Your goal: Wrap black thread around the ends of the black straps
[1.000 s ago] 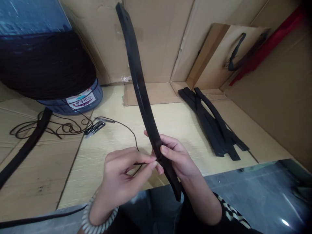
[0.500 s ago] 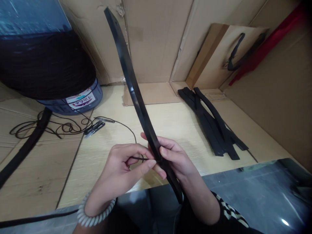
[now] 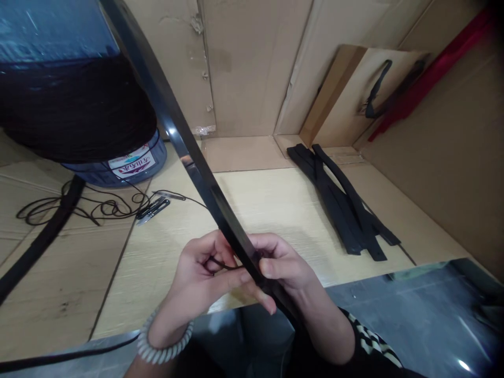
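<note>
A long, curved black rubber strip (image 3: 185, 152) sits across my 2 hands. Its long axis slants from low on the right, near my chest, up to the left, and its upper end runs out past the top of the view. My right hand (image 3: 285, 268) is the nearer one: it is closed around the strip, with the thumb pressed on its face and the fingers curled behind. My left hand (image 3: 202, 278) is curled just beside it, thumb and fingers pinching a thin black cord (image 3: 226, 266) close to the strip's edge. Where my hands cover the strip, I cannot tell whether the cord passes into it. A white coiled bracelet (image 3: 163, 344) circles my left wrist. Beyond my hands, on the pale wood-grain table (image 3: 275, 210), a pile of flat black strips (image 3: 342, 210) lies crossed to the right. To the left, small metal snips (image 3: 153, 211) lie near a loose tangle of black cord (image 3: 98, 207), below a large spool of black cord (image 3: 74, 110).
</note>
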The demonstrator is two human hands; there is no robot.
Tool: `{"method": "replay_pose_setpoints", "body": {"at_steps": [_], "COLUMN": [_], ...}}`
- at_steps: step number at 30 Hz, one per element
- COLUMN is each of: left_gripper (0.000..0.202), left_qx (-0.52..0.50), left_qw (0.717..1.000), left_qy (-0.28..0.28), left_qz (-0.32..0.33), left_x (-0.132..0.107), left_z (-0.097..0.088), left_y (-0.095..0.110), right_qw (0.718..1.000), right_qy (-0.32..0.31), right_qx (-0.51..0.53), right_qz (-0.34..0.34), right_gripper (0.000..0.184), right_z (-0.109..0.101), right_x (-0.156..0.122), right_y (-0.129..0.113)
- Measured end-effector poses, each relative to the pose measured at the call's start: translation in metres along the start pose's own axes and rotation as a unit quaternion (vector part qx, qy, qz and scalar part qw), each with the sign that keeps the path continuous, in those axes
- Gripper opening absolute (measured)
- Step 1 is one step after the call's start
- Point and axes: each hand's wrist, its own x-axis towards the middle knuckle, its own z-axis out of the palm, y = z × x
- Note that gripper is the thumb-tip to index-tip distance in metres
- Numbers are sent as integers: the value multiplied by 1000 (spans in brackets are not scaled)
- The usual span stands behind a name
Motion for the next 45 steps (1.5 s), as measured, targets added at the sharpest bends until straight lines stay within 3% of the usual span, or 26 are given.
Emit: {"method": "replay_pose_setpoints", "body": {"at_steps": [4,6,9,13,15,21,25,29,33,36,38,40,42,44,45], "left_gripper": [39,44,43,31,23,3,9,20,17,7,8,11,14,14,14], "left_qx": [-21,-31,7,79,97,28,82,111,158,197,206,200,188,183,191], "left_qw": [999,999,997,976,968,972,975,968,970,965,962,963,967,970,969], "left_qy": [41,33,-33,-184,-219,-218,-134,-97,-58,-2,29,36,31,16,12], "left_qz": [2,29,76,86,77,85,156,205,175,174,180,177,170,162,157], "left_x": [-2,-2,-2,4,7,9,6,2,1,1,2,3,5,7,8], "left_z": [3,2,-7,-23,-25,-14,-12,-12,-11,-12,-12,-11,-8,-6,-5], "left_y": [1,4,7,9,11,12,4,0,0,1,1,2,4,6,7], "right_qw": [998,997,997,997,997,987,981,994,987,933,856,774,716,700,711], "right_qy": [-36,-54,-53,-46,-48,-131,-171,-101,20,121,172,179,178,195,211], "right_qx": [24,29,38,8,6,67,75,1,-156,-325,-449,-549,-602,-603,-585], "right_qz": [35,51,47,59,58,65,61,42,14,-96,-190,-259,-305,-329,-328], "right_gripper": [35,33,31,45,49,38,28,24,22,14,19,32,38,39,38], "right_z": [-1,-2,-2,-4,-5,-15,-22,-22,-9,4,11,15,15,14,13], "right_x": [-1,-1,2,8,11,16,17,15,9,0,-6,-11,-13,-13,-11], "right_y": [-1,-2,-6,-7,-6,-4,-6,-14,-25,-28,-27,-22,-17,-12,-9]}}
